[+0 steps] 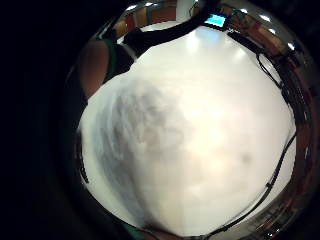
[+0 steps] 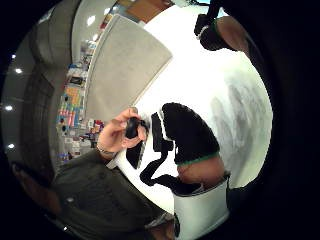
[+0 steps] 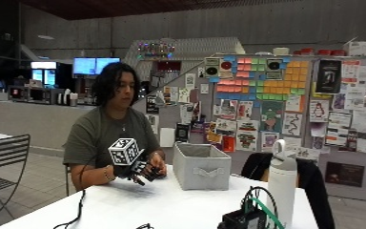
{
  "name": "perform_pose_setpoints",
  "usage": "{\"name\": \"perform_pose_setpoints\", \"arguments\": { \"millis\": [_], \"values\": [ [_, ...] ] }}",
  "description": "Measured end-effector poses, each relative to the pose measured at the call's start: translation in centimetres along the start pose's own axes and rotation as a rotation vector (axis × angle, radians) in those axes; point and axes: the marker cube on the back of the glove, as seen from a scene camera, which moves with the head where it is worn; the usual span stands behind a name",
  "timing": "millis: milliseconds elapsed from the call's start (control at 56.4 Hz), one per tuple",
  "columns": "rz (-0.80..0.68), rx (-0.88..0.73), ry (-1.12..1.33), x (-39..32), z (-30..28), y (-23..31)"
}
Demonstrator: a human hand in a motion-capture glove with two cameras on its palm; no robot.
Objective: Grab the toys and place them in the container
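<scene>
My gloved right hand (image 3: pixel 135 171) hovers just above the white table (image 3: pixel 170 206) in front of the person, its fingers (image 2: pixel 187 132) relaxed and holding nothing. The bare left hand (image 3: pixel 157 170) touches it, and in the thumb side palm view this bare hand (image 2: pixel 116 134) pinches a small black part at the glove. A grey fabric container (image 3: pixel 201 167) stands open-topped on the table just right of the hands; its wall (image 2: pixel 125 65) also shows from the palm. No toy shows in any view. A pale blurred mass (image 1: pixel 145 150) lies close to the palm; I cannot tell what it is.
A tall white bottle (image 3: pixel 282 183) stands at the table's right front, next to a black device with cables (image 3: pixel 248 217). A cable (image 3: pixel 78 210) trails off the table's left edge. A dark bag (image 3: pixel 307 174) sits behind the bottle, and a metal chair (image 3: pixel 2 164) stands far left.
</scene>
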Motion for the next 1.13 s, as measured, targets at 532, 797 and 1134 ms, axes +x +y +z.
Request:
{"name": "perform_pose_setpoints", "arguments": {
  "millis": [532, 797, 1134],
  "values": [
    [0.012, 0.008, -0.003, 0.58, 0.27, -0.39],
    [0.005, 0.019, -0.006, 0.68, 0.25, -0.58],
    [-0.01, 0.015, -0.009, 0.51, 0.2, -0.74]
  ]
}}
